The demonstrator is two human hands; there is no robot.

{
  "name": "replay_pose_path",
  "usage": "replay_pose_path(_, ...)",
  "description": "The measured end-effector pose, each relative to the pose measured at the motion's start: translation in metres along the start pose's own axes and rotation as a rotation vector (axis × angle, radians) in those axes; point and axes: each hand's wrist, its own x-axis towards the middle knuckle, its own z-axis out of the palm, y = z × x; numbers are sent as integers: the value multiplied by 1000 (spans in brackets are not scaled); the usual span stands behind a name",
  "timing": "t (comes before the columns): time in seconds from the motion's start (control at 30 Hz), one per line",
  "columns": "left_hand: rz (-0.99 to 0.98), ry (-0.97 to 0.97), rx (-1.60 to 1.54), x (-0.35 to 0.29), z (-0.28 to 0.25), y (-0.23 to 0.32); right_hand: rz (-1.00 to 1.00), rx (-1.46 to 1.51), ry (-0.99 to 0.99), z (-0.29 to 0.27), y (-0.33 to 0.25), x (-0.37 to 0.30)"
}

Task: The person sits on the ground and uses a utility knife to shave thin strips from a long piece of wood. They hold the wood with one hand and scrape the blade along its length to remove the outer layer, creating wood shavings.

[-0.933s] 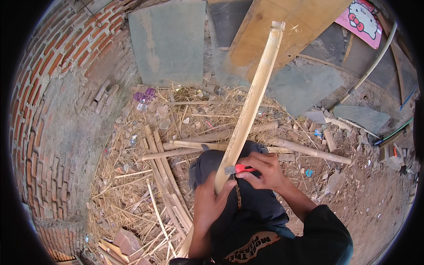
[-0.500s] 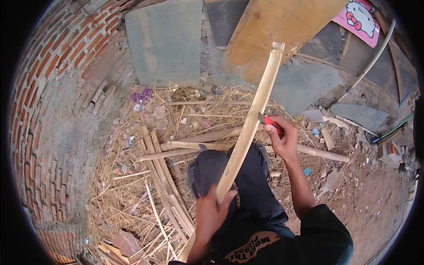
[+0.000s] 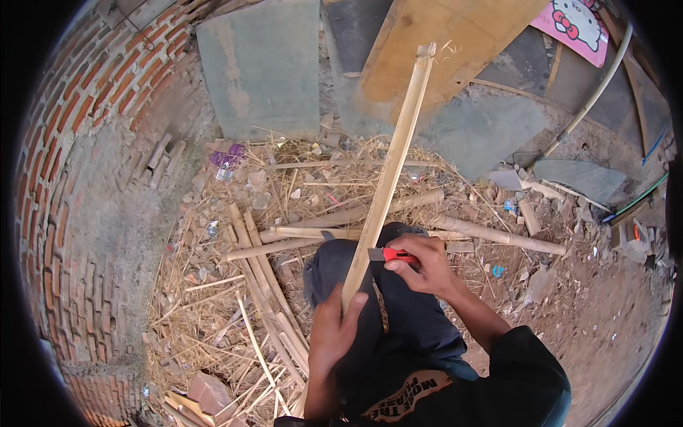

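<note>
A long split bamboo strip (image 3: 395, 156) slants up and away from my lap, its lower end gripped by my left hand (image 3: 336, 324). My right hand (image 3: 424, 265) is wrapped around a red-handled box cutter (image 3: 395, 255). The cutter's dark blade touches, or lies very near, the right edge of the strip, a little above my left hand. Thin curled shavings (image 3: 448, 48) stand out by the strip's far end. Both hands are over my dark trousers (image 3: 420, 324).
Split bamboo pieces (image 3: 265, 285) lie left of my legs among straw and shavings. Bamboo poles (image 3: 498, 235) rest on the ground ahead and right. A brick wall (image 3: 78, 192) rises at the left. Flat boards (image 3: 260, 71) and a pale pipe (image 3: 594, 96) stand at the back.
My right hand has drawn the cutter down along the strip toward my left hand. The strip's far end has shifted a little up and left.
</note>
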Motion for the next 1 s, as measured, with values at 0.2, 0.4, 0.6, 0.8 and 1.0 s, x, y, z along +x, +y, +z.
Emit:
replay_pose_path(0.2,77,0,4,8,5,14,-87,16,23,22,-13,-10)
replay_pose_path(0.4,28,3,31,9,5,16,-105,-25,41,20,-15,0)
replay_pose_path(0.6,36,18,27,5,3,13,-137,-92,49,21,-15,1)
replay_pose_path(0.8,14,36,57,3,2,16,-182,-129,76,22,-13,3)
replay_pose_path(1.0,26,51,77,1,0,9,-163,-157,53,23,-15,3)
